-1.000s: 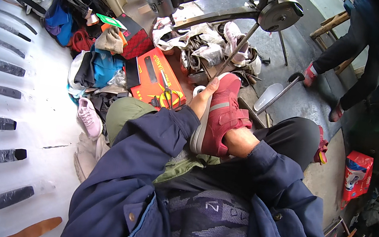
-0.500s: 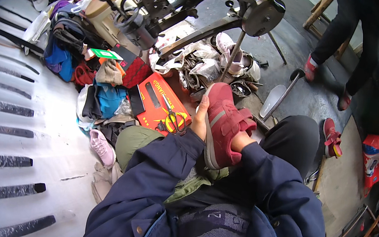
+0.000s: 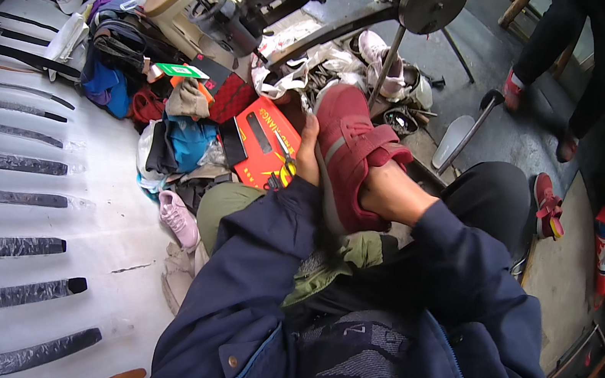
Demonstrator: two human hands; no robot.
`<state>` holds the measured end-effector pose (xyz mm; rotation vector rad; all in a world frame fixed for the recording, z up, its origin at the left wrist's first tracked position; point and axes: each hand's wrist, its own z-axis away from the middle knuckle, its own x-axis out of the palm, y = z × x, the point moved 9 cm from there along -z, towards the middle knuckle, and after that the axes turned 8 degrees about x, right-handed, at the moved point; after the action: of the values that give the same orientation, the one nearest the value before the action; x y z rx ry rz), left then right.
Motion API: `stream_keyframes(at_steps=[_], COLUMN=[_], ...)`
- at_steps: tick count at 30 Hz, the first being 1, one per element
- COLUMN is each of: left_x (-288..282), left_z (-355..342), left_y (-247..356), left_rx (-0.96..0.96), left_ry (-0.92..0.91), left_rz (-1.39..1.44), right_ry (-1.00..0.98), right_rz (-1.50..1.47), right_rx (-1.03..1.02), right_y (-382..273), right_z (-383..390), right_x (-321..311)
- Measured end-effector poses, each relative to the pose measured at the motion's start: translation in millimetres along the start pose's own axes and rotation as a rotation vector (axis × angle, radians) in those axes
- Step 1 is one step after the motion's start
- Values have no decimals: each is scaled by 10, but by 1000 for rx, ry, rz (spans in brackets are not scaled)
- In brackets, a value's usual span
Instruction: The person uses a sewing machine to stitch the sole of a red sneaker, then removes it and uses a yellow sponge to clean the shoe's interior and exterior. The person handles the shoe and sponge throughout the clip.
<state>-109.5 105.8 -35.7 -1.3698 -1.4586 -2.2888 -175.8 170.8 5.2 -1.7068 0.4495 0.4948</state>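
A red sneaker [image 3: 354, 150] with a strap across the top and a pale sole is held up in front of me, its toe pointing away. My left hand [image 3: 310, 156] is closed against the sole side, with the thumb up along its edge; its other fingers are hidden. Into the shoe's opening goes my right hand [image 3: 393, 191]; the back of the hand and wrist show, while its fingers are out of sight inside. Beyond the left hand lie an orange-red box [image 3: 263, 137] and black-and-yellow scissors [image 3: 281, 174], partly covered by my sleeve.
A black hand-cranked machine [image 3: 298, 3] stands ahead. Beside it lies a heap of bags and parts [image 3: 311, 74]. Wrapped dark strips [image 3: 8, 248] lie on the white surface at left. A pink shoe [image 3: 179, 220] is by my knee, another red shoe [image 3: 548, 204] at right. A person [image 3: 560, 63] stands far right.
The red sneaker has risen slightly and tilted, with its upper turned more toward me. More of my right hand and wrist shows at the opening. The whole view has shifted a little.
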Motion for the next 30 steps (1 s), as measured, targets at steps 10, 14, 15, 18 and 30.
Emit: stream_keyframes(at_steps=[10,14,15,18,30], left_x=[-212,-149,-110,-5,229], left_z=[-58,-128,-137,-121,-3], left_y=[806,679,613,421,22], left_rx=[320,283,246,111,46], left_ry=[-63,-22,-26,-23,-45], left_rz=[-47,-113,-77,56,-56], right_ry=[191,129,95,-22,-27], right_rz=[-351,-254,-183,0,-91], right_rx=[69,-55,-79,-78,272], right_y=[-587,-653,-672,-658,-149], right_z=[714,663,627,517,512], right_x=[-1030,-913,-833,-518,67])
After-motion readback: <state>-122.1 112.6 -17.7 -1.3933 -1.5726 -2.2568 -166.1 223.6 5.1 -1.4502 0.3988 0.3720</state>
